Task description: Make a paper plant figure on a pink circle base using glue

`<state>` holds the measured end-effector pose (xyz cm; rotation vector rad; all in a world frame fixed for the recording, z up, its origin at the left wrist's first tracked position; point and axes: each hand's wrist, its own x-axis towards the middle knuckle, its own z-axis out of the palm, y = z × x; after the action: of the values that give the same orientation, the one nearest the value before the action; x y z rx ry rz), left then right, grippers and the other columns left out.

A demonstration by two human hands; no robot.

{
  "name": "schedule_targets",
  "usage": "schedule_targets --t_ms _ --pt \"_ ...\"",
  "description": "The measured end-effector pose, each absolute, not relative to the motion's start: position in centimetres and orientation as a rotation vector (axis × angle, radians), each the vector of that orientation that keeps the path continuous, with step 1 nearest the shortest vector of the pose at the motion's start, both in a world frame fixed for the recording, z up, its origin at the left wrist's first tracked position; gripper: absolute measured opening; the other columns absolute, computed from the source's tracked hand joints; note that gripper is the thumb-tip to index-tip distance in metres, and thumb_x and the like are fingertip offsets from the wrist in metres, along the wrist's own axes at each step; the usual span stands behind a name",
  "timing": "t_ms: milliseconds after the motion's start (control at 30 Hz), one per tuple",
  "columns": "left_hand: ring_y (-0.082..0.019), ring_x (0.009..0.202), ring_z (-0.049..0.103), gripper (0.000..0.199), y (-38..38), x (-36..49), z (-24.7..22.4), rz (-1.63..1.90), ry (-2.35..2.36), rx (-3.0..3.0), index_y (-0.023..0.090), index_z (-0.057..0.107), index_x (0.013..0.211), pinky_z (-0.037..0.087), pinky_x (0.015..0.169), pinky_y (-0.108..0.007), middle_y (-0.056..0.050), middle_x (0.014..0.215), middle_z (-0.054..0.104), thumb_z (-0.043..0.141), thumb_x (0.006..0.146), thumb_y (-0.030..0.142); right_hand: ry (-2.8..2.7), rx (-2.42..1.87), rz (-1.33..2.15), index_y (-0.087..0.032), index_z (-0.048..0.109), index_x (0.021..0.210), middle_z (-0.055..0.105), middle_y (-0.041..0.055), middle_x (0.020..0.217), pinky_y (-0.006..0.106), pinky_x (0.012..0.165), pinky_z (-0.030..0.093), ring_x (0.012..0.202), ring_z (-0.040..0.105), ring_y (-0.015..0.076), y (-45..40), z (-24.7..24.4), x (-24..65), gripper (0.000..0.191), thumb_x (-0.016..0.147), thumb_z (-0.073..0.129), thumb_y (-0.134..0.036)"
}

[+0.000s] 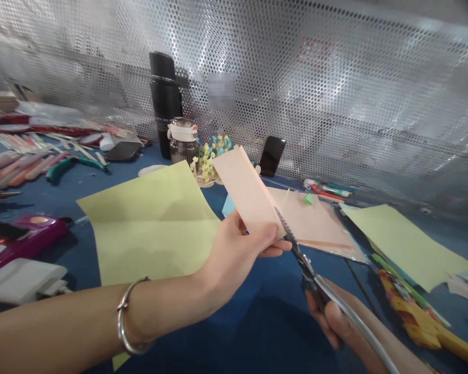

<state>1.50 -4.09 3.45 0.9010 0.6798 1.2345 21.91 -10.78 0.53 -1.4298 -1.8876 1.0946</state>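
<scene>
Apparently blue tabletop, perforated metal backdrop

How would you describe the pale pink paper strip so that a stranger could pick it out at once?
Find the black vacuum flask against the perforated metal sheet. In front of it, a left hand with a silver bangle holds up a pale pink paper strip. Unlike the flat pale green sheets on the blue table, it is held aloft, scissor blades at its edge.

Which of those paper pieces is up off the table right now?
The pale pink strip, held up in the left hand, its edge at the scissors in the right hand. One yellow-green sheet and another lie on the blue tabletop.
</scene>
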Motion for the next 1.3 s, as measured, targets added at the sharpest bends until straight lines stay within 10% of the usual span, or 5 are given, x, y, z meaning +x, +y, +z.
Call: schedule_targets --t_ms 1300 --pt "-0.011 0.065 0.070 0.010 -4.2 1.3 3.6 1.209 0.678 0.903 0.014 0.063 0.087 0.054 0.058 -0.014 -0.002 0.078 0.071 0.068 0.079 0.016 -1.958 -1.560 1.167 -0.022 0.039 0.071 0.042 -0.0049 0.056 0.021 0.043 0.034 0.046 0.039 0.0085 -10.4 0.9 21.5 0.056 0.083 0.031 -0.076"
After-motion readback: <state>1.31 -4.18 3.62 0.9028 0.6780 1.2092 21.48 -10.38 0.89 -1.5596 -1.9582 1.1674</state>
